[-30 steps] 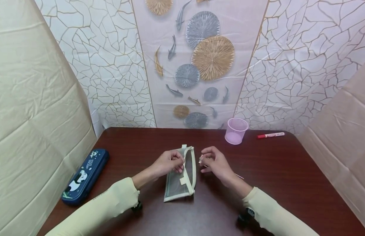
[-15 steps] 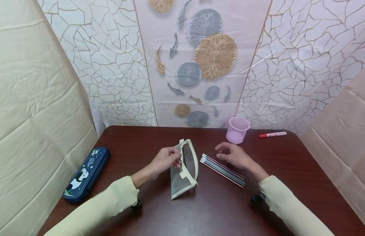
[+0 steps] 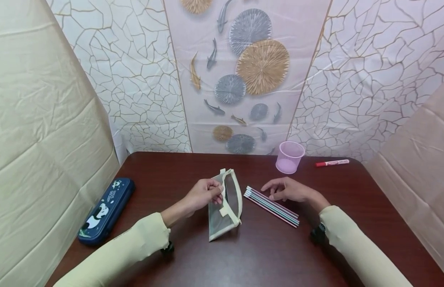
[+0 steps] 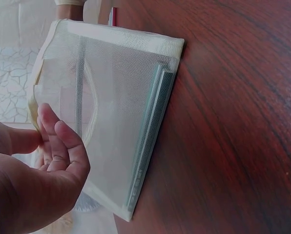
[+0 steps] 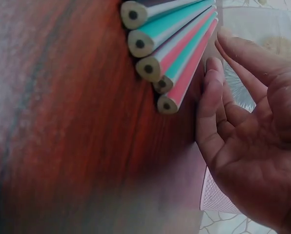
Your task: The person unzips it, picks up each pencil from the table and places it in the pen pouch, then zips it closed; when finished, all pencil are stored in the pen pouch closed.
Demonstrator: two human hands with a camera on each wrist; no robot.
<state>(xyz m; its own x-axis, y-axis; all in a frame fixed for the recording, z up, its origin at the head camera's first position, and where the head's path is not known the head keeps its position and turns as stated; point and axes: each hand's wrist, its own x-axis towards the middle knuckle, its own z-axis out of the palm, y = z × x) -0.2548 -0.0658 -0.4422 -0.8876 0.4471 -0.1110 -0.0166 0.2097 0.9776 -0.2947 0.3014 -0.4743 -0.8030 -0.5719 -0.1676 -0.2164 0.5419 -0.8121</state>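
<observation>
A cream-edged mesh pencil pouch point(image 3: 217, 223) stands tilted on the table with its zipped mouth gaping to the right. My left hand point(image 3: 204, 194) pinches the near lip of that mouth between thumb and fingers. Through the mesh in the left wrist view, pencils point(image 4: 150, 126) lie along the bottom of the pouch point(image 4: 114, 136). Right of it, several striped unsharpened pencils point(image 3: 272, 207) rest side by side on the table, their blunt ends point(image 5: 140, 44) large in the right wrist view. My right hand point(image 3: 291, 189) is beside them, fingers loosely bent around nothing; whether its fingertips touch them I cannot tell.
A dark blue panda pencil case point(image 3: 105, 211) lies at the table's left edge. At the back right stand a pink mesh cup point(image 3: 289, 158) and, near it, a red-capped marker point(image 3: 332, 163). Patterned cloth hangs behind the table point(image 3: 164, 167).
My right hand has let go of the pencils, which now lie on the table, and has moved right. The left hand keeps its pinch while the pouch has shifted slightly right and tilted more.
</observation>
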